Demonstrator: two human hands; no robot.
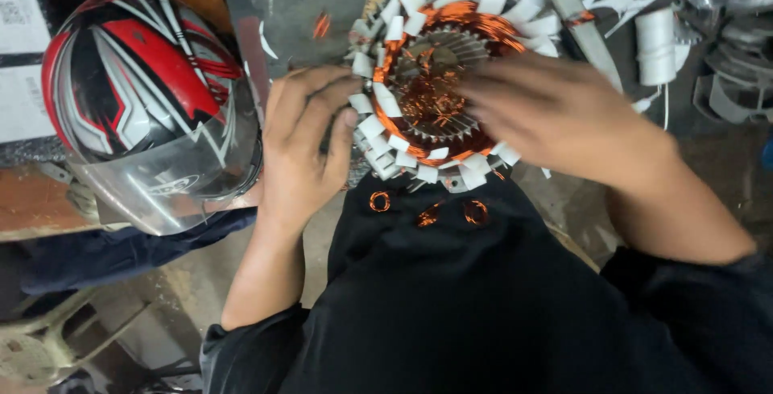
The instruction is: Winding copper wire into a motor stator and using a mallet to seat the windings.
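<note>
A round motor stator point(435, 80) wound with copper wire and ringed by several white insulation paper strips rests against my lap. My left hand point(302, 144) grips its left rim, fingers curled over the white strips. My right hand point(555, 116) lies over the right side of the ring, blurred, with fingers reaching toward the copper winding at the centre. Whether the right fingers pinch anything is hidden by blur. Three small loops of copper wire point(427, 210) lie on my black clothing just below the stator.
A red, white and black helmet point(145, 96) with a clear visor sits at the left on a wooden bench. White paper scraps and rolls point(656, 43) lie at the upper right, with grey metal parts point(737, 80) at the far right.
</note>
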